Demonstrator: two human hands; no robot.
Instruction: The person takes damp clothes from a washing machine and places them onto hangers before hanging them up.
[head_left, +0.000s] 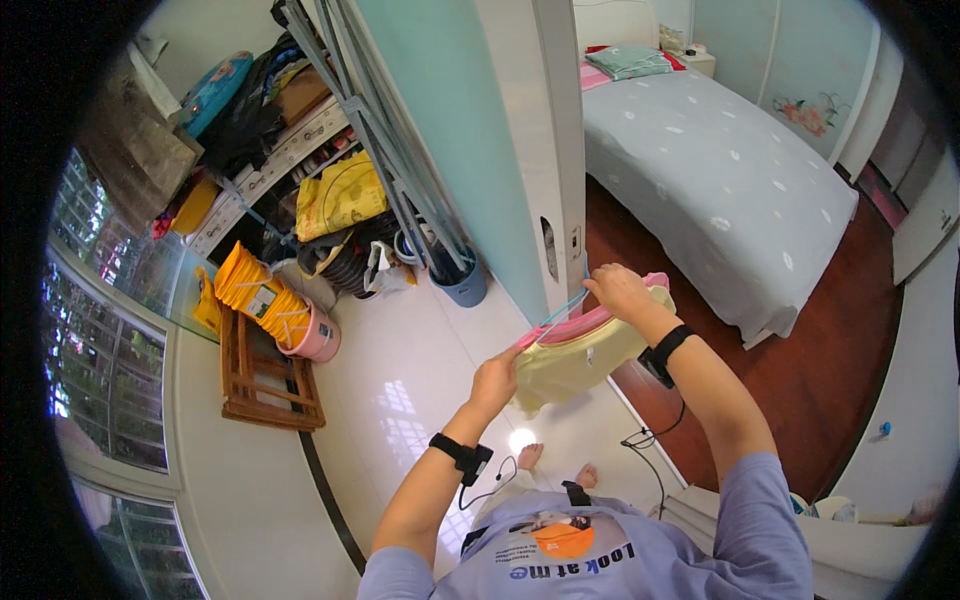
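A pale yellow garment with a pink inner layer or edge hangs in front of me at arm's length. Inside its neck opening runs a thin light-blue clothes hanger. My left hand grips the garment's left shoulder, at that end of the hanger. At the hanger's upper middle, below the hook, the fingers of my right hand are closed on it. Behind the right hand and forearm, part of the garment's right side is hidden.
A sliding door's edge stands just beyond the garment. Left are stacked yellow buckets in a pink bucket, wooden frames and metal poles in a blue bucket. A bed stands right. Black cables hang from my wrist straps.
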